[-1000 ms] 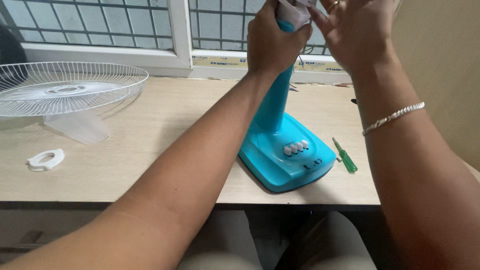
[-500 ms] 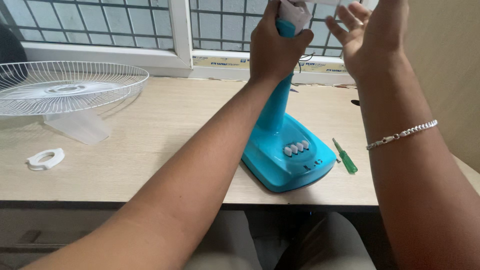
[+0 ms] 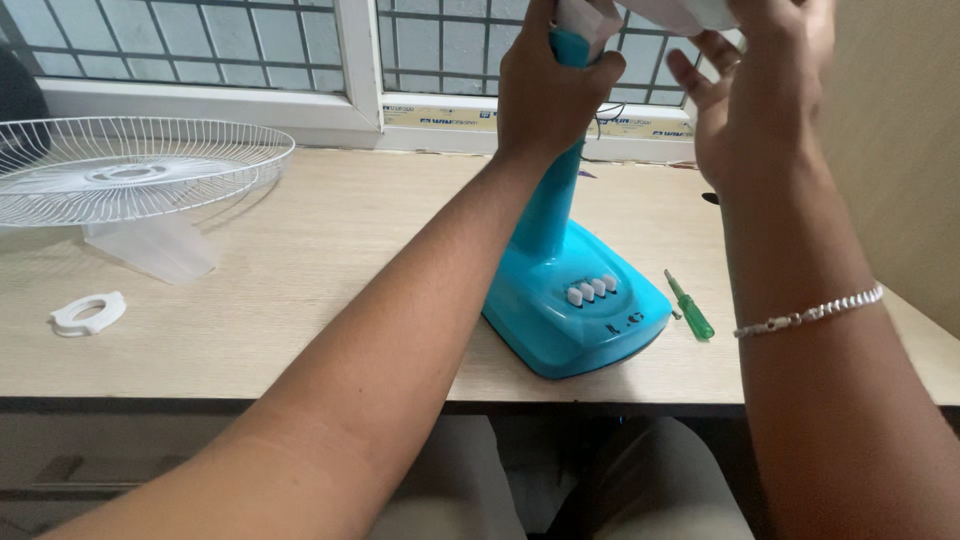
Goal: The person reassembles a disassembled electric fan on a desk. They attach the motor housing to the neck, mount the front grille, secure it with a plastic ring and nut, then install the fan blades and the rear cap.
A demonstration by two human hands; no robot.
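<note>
My left hand grips the blue fan stand at its neck; my right hand pinches a white part above. The wire guard lies detached far left, so reassembly looks unfinished.

Both forearms reach up and forward; the left hand is clenched in a fist-like grip, the right hand raised (fingers curled, wrist braceleted).

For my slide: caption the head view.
Left hand grips turquoise plastic fan stand; right hand holds white part above light wooden desk.
</note>
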